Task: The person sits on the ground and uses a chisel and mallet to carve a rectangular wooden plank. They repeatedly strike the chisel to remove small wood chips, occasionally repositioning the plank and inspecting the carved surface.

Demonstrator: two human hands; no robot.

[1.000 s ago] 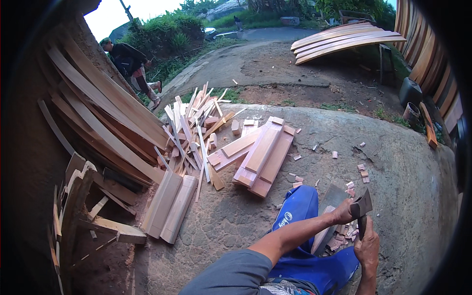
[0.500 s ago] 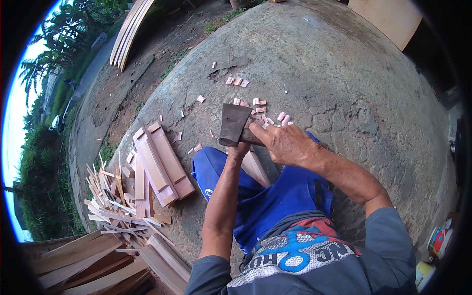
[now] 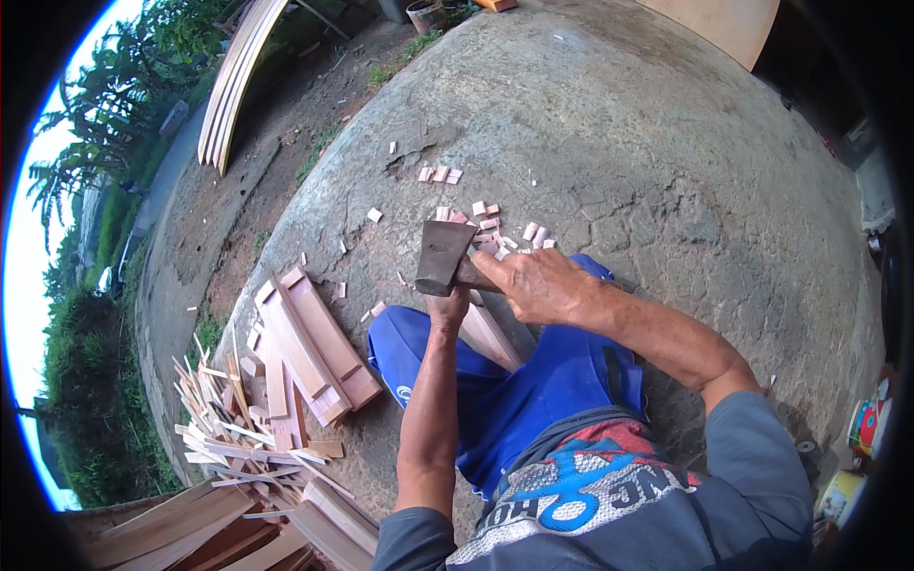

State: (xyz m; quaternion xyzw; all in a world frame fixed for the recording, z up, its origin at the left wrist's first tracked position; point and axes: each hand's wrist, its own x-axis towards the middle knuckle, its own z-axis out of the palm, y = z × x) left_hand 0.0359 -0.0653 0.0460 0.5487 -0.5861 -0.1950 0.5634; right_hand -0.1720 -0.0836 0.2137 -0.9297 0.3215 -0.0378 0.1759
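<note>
My right hand point(image 3: 541, 283) is wrapped round the wooden handle of a hatchet point(image 3: 444, 255), just behind its dark, wide metal head. Under that head is my left hand point(image 3: 447, 306), its fingers mostly hidden by the metal. A flat pale wood piece point(image 3: 491, 335) lies between my blue-clad legs, its upper end close to my left hand. Whether the left hand grips it cannot be made out. Beyond the hatchet, small cut wood blocks point(image 3: 488, 225) are scattered on the concrete.
Grooved boards point(image 3: 314, 343) lie together left of my leg, beside a heap of thin wood offcuts point(image 3: 228, 428). Longer planks point(image 3: 171, 528) fill the lower left. Curved strips point(image 3: 238, 86) stand at the far left. Round containers point(image 3: 843, 495) are at the lower right.
The whole view has tilted a little, so the ground appears lower and further left. The hatchet head has turned slightly. My right hand keeps its grip on the handle.
</note>
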